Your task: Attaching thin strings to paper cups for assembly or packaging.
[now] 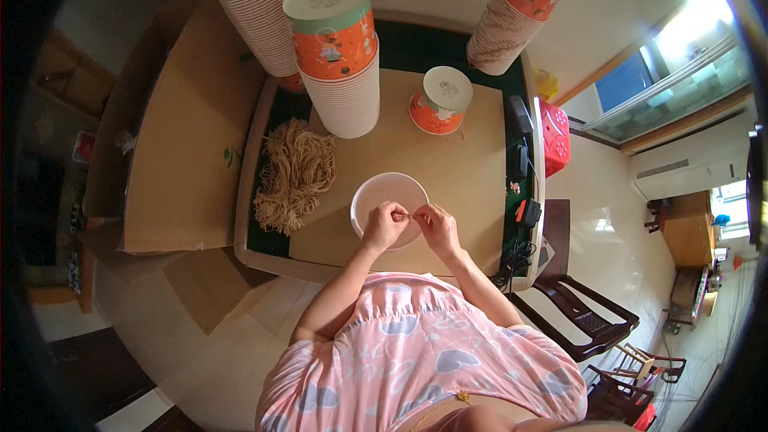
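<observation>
My left hand and my right hand meet over a white round paper bucket, both closed in a pinch. Their fingertips almost touch, and whatever small thing they pinch is too fine to make out. The bucket stands on a cardboard sheet, right in front of my body. To its left lies a loose bundle of beige string. Farther back, a single orange and green paper bucket sits upside down, with a thin string loop beside its rim.
Tall stacks of nested paper buckets rise at the back left and back right. A big open cardboard box borders the table's left side. Black adapters and cables line the right edge, near a pink stool and a dark wooden chair.
</observation>
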`<state>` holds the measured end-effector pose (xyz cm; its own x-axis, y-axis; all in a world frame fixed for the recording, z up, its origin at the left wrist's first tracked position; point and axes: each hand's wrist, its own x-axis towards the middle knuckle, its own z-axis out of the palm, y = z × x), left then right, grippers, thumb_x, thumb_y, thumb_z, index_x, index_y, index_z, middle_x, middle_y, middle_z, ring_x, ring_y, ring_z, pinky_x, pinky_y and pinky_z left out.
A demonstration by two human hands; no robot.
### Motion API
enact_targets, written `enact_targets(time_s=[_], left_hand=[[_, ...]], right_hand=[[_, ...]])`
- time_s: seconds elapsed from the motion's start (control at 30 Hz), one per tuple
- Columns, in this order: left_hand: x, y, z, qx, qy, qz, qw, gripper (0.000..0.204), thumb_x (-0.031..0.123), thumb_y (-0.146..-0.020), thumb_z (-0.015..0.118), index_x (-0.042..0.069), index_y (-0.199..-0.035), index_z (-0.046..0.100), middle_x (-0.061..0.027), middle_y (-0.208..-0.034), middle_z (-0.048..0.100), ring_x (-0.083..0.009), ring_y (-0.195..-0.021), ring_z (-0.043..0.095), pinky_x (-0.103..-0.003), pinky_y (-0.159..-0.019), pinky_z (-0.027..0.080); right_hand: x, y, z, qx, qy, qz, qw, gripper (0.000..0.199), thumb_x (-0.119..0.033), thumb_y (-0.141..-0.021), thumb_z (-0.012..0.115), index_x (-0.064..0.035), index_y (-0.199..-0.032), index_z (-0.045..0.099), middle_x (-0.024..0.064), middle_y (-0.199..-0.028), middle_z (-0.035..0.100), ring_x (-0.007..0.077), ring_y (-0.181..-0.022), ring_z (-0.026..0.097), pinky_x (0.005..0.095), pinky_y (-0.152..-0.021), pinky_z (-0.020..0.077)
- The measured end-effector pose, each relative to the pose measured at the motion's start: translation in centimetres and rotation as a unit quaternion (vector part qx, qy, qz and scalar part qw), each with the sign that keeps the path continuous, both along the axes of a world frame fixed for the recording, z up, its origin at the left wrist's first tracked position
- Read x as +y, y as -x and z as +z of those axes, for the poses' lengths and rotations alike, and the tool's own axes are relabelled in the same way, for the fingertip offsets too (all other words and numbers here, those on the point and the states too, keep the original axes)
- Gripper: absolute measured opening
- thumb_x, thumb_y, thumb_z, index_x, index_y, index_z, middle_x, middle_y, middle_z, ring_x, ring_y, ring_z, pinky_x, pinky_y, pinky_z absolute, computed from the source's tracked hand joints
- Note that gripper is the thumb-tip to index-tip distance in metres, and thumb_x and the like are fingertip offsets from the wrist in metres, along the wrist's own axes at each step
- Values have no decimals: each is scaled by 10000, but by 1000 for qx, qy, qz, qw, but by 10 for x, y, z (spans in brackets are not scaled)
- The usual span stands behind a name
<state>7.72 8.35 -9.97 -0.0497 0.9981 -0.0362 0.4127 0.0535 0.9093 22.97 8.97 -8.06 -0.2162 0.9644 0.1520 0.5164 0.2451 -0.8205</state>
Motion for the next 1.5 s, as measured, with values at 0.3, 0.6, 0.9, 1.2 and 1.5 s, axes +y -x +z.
enact_targets(time_s=[0.3, 0.6, 0.9, 1.2, 1.5], left_hand=[[3, 8, -10, -69, 35, -31, 996, 98, 59, -779, 649, 4, -860, 652, -59, -758, 663, -84, -686, 596, -226, -630, 477], [3, 9, 1, -125, 44, -11, 991, 80, 87, -788, 639, 15, -819, 655, -86, -727, 657, -122, -631, 604, -264, -577, 470], [10, 19, -11, 71, -147, 141, 977, 134, 85, -840, 549, 3, -734, 551, -133, -767, 606, -284, -714, 595, -386, -625, 452], [13, 18, 27, -55, 117, -60, 990, 220, 205, -886, 546, 5, -870, 637, -44, -646, 614, -109, -601, 572, -262, -570, 445], [-4, 14, 57, 3, 90, -69, 994, 147, 143, -808, 621, 7, -859, 645, -23, -601, 584, -72, -550, 517, -253, -520, 412]], right_hand=[[3, 3, 7, 4, 27, 34, 999, 72, -67, -793, 616, -44, -861, 613, 114, -765, 615, 212, -614, 591, 299, -556, 472], [2, 3, 7, 3, 17, 25, 1000, 62, -60, -793, 613, -39, -851, 614, 106, -753, 613, 189, -601, 584, 292, -539, 464], [0, -5, 0, -11, 24, -10, 1000, 36, -52, -778, 601, -40, -807, 584, 122, -773, 608, 265, -664, 605, 334, -582, 486], [3, 1, 7, 63, 50, -22, 997, 79, -81, -784, 639, -50, -856, 622, 65, -726, 608, 117, -546, 505, 254, -512, 424], [-5, -1, 22, 56, 37, -2, 998, 78, -56, -782, 642, -49, -859, 638, 61, -756, 617, 118, -548, 516, 247, -514, 433]])
